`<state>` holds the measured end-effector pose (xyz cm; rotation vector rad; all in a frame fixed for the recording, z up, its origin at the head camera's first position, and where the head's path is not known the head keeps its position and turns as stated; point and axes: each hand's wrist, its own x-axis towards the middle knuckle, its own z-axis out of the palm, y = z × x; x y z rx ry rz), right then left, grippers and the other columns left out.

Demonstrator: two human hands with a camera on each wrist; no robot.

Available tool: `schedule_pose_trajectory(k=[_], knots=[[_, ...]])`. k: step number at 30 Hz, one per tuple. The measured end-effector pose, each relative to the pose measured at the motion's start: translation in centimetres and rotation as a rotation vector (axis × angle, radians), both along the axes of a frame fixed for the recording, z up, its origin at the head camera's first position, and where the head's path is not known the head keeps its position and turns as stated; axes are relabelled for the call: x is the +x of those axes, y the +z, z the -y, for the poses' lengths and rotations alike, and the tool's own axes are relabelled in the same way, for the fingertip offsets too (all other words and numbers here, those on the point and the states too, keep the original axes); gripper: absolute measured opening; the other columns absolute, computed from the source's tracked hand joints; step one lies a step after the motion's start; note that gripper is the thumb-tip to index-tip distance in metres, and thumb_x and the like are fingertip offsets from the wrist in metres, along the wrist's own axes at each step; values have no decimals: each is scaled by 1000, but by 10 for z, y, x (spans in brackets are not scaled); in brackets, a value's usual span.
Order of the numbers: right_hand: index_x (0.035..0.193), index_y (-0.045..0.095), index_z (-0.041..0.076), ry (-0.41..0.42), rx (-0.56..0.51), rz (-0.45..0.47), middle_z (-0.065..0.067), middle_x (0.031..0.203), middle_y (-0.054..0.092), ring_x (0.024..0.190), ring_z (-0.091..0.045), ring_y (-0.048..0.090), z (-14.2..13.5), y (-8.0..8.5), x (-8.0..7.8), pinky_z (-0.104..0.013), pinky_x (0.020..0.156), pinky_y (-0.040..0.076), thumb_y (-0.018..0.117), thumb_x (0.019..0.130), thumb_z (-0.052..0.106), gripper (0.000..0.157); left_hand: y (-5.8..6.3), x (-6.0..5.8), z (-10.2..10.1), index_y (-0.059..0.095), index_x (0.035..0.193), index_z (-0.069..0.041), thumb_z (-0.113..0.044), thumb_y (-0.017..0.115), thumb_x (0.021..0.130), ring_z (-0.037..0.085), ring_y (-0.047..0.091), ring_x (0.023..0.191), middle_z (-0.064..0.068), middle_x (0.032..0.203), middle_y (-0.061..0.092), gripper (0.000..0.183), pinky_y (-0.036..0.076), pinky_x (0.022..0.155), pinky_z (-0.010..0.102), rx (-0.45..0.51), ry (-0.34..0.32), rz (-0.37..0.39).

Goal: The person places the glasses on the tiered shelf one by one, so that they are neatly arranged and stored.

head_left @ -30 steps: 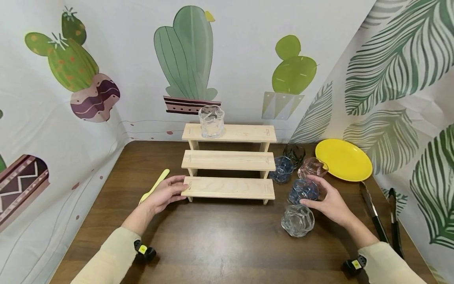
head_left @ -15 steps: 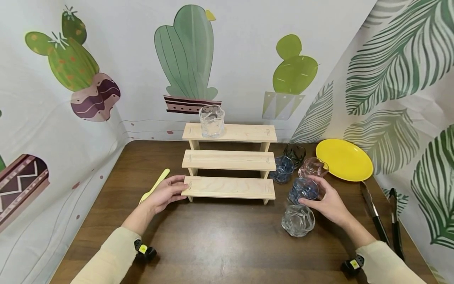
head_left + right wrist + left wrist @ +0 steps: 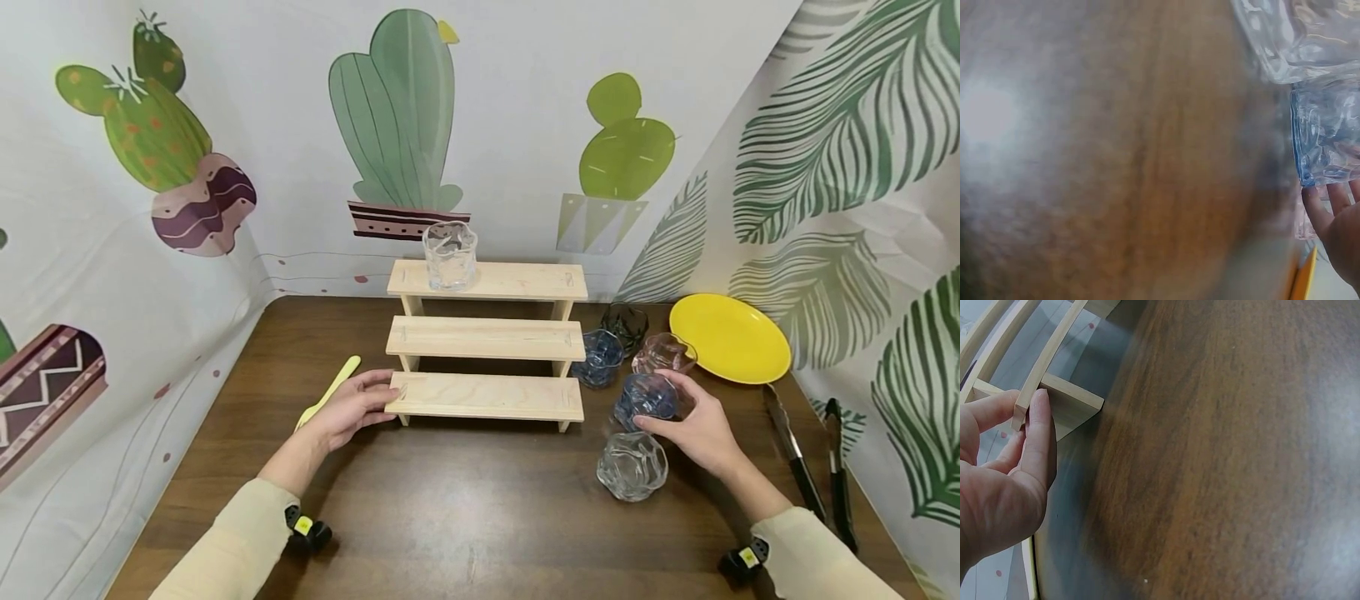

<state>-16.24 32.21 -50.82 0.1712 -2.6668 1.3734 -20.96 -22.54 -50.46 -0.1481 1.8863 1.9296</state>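
Observation:
In the head view my left hand (image 3: 351, 410) pinches the left end of the lowest board of a three-tier wooden display stand (image 3: 487, 397). The left wrist view shows the thumb and fingers (image 3: 1036, 434) on either side of that board's end. My right hand (image 3: 701, 425) holds a blue wavy glass tumbler (image 3: 643, 402) between thumb and fingers, to the right of the stand. A clear tumbler (image 3: 632, 468) is just in front of it. Behind are a pink tumbler (image 3: 664, 354), a second blue tumbler (image 3: 597, 360) and a dark tumbler (image 3: 626, 327).
Another clear tumbler (image 3: 450, 258) stands on the top tier, left of its middle. A yellow oval plate (image 3: 729, 337) lies at the back right. Black-handled tongs (image 3: 806, 479) lie along the right edge. A yellow-green utensil (image 3: 330, 387) is partly hidden behind the left hand.
The blue tumbler has shifted slightly up and right with the right hand and looks a little raised. The left hand keeps its hold on the stand.

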Motion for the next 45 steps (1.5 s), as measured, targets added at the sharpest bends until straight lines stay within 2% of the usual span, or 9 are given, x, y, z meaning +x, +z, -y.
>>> schedule_pose_trajectory(k=[7, 14, 20, 24, 33, 40, 42, 45], knots=[[143, 57, 5, -15, -30, -54, -18, 125, 65, 101, -7, 62, 2, 17, 2, -9, 83, 49, 93, 79, 13, 74, -2, -1, -1, 34, 155, 4, -11, 69, 100, 21, 67, 103, 21, 133, 55, 67, 60, 87, 34, -3, -2, 6], [138, 60, 3, 11, -99, -116, -17, 122, 65, 104, -10, 63, 10, 37, -1, -10, 88, 50, 93, 75, 2, 71, -1, -1, -1, 35, 155, 5, -11, 69, 100, 20, 67, 101, 20, 130, 57, 67, 61, 86, 34, -5, -3, 2], [135, 63, 5, -53, -67, -143, -14, 119, 65, 97, -10, 61, 15, 50, -3, -10, 79, 50, 95, 72, 3, 71, -1, -2, -1, 35, 155, 4, -12, 69, 100, 21, 67, 101, 20, 131, 57, 67, 60, 86, 34, -2, -3, 4], [135, 63, 5, -56, -62, -160, -13, 119, 67, 95, -8, 62, 18, 60, -8, -10, 80, 50, 96, 71, 2, 72, -1, -2, -2, 34, 155, 4, -13, 70, 100, 21, 67, 102, 21, 132, 57, 68, 60, 87, 35, -1, -7, 3], [134, 64, 5, -4, -52, -211, -13, 118, 69, 104, -10, 60, 30, 96, -30, -13, 83, 48, 95, 72, 2, 69, -2, -2, 1, 32, 156, 5, -13, 68, 101, 19, 67, 100, 19, 129, 58, 68, 60, 86, 34, -3, -19, -8], [134, 65, 10, -41, -65, -181, -1, 117, 70, 95, -9, 63, 49, 128, -54, -14, 73, 50, 95, 75, 13, 67, -1, -1, 1, 34, 156, 5, -12, 69, 101, 20, 68, 101, 21, 131, 57, 67, 60, 87, 35, -5, -14, -2], [136, 64, 10, -29, -74, -181, -2, 120, 70, 94, -9, 62, 56, 136, -62, -14, 71, 49, 95, 77, 15, 67, -1, -1, 0, 34, 155, 4, -12, 69, 100, 20, 68, 101, 21, 131, 57, 67, 60, 87, 35, -4, -11, 1], [139, 62, 8, -2, -75, -183, -6, 127, 67, 97, -10, 60, 65, 145, -73, -15, 74, 48, 94, 78, 17, 70, -1, -1, 0, 34, 155, 4, -12, 69, 101, 20, 68, 101, 20, 131, 57, 67, 60, 87, 35, 0, -15, -1]])
